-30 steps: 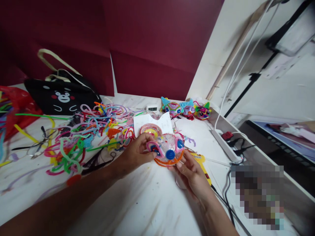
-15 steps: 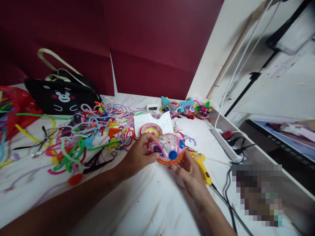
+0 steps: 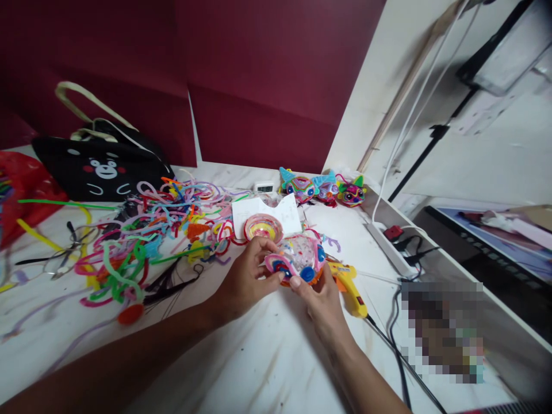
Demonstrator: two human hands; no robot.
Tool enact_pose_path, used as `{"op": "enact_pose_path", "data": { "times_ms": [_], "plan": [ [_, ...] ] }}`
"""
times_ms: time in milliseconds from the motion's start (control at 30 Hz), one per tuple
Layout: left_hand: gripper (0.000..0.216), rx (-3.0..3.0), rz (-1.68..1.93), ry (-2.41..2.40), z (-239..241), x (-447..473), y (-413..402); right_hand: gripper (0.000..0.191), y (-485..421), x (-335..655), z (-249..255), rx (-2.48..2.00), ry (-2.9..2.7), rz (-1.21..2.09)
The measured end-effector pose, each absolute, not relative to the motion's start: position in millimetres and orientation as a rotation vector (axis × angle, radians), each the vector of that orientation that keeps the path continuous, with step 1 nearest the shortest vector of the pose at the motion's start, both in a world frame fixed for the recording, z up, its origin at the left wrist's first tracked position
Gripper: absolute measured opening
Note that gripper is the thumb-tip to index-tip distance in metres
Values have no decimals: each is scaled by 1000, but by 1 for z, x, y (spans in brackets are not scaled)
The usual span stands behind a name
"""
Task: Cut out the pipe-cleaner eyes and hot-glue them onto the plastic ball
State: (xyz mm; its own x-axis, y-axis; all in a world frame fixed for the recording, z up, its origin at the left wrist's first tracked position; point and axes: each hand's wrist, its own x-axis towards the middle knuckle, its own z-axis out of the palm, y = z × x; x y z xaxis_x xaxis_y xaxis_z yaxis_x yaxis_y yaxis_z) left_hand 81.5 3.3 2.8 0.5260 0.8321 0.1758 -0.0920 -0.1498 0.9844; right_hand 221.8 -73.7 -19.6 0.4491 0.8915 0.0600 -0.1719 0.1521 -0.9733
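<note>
From my distant seat I see two bare hands over a white bench. Between them is a clear, domed toy face with pink trim and blue buttons. It sits at the centre, in front of a striped round dish. The left hand grips its left edge; the right hand grips its front and right edge, thumb near a blue button.

I judge that pressing too hard could dent the thin-looking shell or pop a button loose. A yellow glue gun lies just beside the right hand; I cannot tell whether it is hot, but a sideways slip could mean a burn. An arm catching its black cord could drag it. Loose pipe cleaners near the left hand might snag.
</note>
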Motion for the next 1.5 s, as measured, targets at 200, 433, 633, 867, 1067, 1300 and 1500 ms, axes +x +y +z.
{"op": "enact_pose_path", "data": {
  "times_ms": [200, 433, 633, 867, 1067, 1300, 1500],
  "plan": [
    [35, 1494, 915, 636, 2, 81, -1, 62, -75, 221, -19, -1227, -746, 812],
    [36, 1453, 882, 595, 8, 82, -5, 62, -76, 225, -22, -1254, -764, 812],
    [21, 1375, 895, 470, 11, 80, 1, 70, -75, 231, -34, -1207, -717, 846],
    [31, 1275, 860, 464, 11, 77, 13, 73, -75, 232, -38, -1154, -692, 921],
    [43, 1135, 803, 549, 19, 75, 12, 70, -75, 227, -35, -1161, -678, 912],
    [41, 1112, 782, 574, 19, 76, 13, 61, -76, 229, -34, -1242, -743, 898],
    [36, 1106, 778, 611, 15, 77, 14, 64, -76, 225, -29, -1206, -700, 913]
  ]
}}
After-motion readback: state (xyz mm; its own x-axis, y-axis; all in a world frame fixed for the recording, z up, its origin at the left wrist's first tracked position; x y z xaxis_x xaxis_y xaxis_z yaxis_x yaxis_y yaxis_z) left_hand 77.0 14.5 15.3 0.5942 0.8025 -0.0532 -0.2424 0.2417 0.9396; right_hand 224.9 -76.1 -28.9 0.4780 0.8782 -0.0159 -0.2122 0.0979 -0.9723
